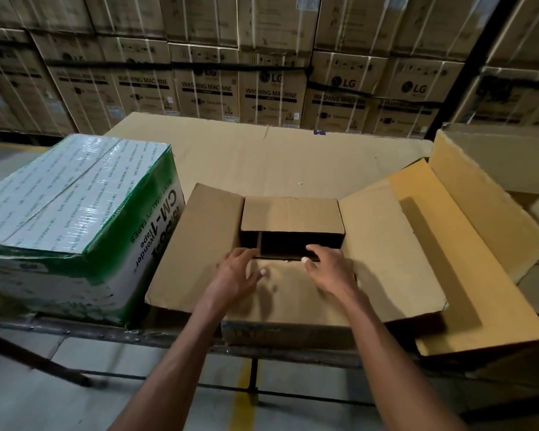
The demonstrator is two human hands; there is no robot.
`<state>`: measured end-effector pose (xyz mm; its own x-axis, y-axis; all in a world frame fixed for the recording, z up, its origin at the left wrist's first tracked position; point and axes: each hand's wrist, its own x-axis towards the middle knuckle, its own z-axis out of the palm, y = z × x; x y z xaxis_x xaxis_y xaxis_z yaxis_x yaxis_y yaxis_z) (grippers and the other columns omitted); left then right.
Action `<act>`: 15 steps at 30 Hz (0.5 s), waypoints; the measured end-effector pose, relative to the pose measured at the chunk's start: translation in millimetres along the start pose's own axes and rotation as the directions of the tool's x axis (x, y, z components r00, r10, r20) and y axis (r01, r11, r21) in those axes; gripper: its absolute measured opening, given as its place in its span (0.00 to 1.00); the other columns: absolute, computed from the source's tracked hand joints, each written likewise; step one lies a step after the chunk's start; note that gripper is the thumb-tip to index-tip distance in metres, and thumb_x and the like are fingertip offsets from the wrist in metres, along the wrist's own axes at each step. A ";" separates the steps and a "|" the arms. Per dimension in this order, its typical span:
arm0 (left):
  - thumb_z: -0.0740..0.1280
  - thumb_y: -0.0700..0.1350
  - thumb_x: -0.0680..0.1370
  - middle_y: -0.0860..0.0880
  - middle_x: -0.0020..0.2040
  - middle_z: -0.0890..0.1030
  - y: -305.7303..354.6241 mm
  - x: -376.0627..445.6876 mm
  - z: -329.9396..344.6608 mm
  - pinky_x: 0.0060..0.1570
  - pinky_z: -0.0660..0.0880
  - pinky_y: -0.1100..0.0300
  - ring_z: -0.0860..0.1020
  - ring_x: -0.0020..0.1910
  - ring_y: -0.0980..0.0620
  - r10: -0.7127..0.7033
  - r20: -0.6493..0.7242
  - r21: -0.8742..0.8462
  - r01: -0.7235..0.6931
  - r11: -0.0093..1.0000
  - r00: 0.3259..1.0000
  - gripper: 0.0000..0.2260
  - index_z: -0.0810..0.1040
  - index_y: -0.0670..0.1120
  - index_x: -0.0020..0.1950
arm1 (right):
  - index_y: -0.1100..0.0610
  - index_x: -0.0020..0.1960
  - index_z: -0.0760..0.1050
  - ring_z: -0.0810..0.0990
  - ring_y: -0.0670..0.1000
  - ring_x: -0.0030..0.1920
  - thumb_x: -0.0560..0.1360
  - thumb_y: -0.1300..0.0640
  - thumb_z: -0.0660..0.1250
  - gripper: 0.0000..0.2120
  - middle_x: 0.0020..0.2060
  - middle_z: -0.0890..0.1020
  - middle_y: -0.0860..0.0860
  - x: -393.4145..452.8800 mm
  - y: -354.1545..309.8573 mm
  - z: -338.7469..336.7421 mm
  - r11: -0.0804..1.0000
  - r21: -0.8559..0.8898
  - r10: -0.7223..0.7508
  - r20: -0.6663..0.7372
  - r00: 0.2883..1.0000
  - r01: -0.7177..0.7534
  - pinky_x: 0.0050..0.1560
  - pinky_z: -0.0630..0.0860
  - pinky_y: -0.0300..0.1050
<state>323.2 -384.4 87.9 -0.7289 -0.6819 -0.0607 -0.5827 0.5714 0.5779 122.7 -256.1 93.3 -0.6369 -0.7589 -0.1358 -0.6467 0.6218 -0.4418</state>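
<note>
A brown cardboard box (pixel 386 244) stands at the table's near edge with its side flaps spread flat left and right. Its far flap (pixel 290 217) is folded down over the opening, leaving a dark gap. The near flap (pixel 280 293) lies folded inward under both hands. My left hand (pixel 237 272) presses on the near flap at the left, fingers reaching its edge by the gap. At the right of the same flap rests my right hand (pixel 327 269), fingers slightly bent over the edge. Neither hand holds anything.
A sealed green and white tape carton (pixel 75 213) stands close to the left of the box. Flattened yellow-brown cardboard (pixel 467 250) lies at the right. A cardboard sheet (pixel 262 157) covers the table. Stacked washing-machine cartons (pixel 271 88) form a wall behind.
</note>
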 end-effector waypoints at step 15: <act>0.58 0.63 0.83 0.47 0.43 0.86 27.4 16.7 -63.7 0.46 0.83 0.42 0.85 0.43 0.45 0.039 -0.028 -0.069 -0.041 0.997 0.999 0.22 0.86 0.51 0.50 | 0.49 0.51 0.85 0.84 0.51 0.49 0.82 0.44 0.67 0.12 0.49 0.87 0.47 -23.2 -3.8 -75.4 0.982 0.146 -0.111 -0.080 0.991 0.122 0.53 0.81 0.50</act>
<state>317.9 -409.1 154.6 -0.7412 -0.6711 -0.0154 -0.5260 0.5663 0.6345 108.3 -226.3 164.9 -0.5927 -0.8053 -0.0148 -0.6512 0.4900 -0.5795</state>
